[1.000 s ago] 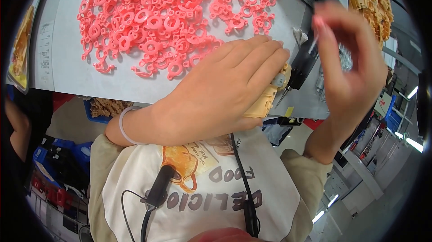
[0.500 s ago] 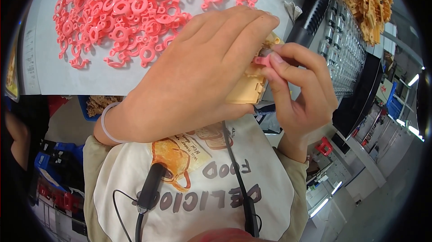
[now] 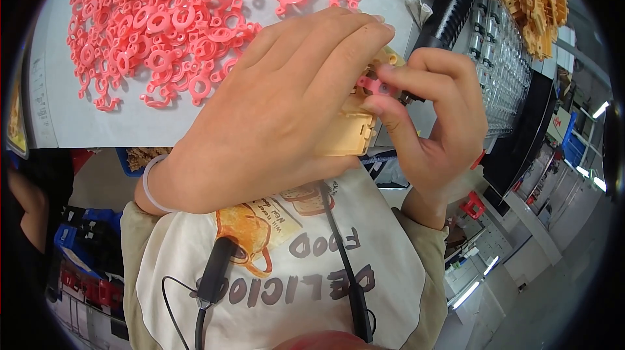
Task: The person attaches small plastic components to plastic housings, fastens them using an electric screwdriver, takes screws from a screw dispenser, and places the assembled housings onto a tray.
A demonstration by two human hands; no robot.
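My left hand (image 3: 280,99) is closed around a pale yellow plastic housing (image 3: 347,134), its back covering most of the part. The housing's notched edge and upper corner show past my fingers. At its right side is a small pink plastic ring piece with lugs (image 3: 375,85). My right hand (image 3: 443,116) has the thumb and forefinger on either side of that ring piece, pinching it against the housing. How far the ring is seated cannot be made out.
Loose pink ring pieces (image 3: 153,25) lie heaped on the light table (image 3: 84,125). On the right are a black ribbed cylinder (image 3: 449,12), rows of clear plastic parts (image 3: 498,70) and a pile of yellow plastic parts (image 3: 530,5). A blue bin (image 3: 124,161) stands below the table edge.
The right thumb and forefinger have spread a little, so more of the pink ring piece shows between them. Both hands and the housing have shifted slightly left.
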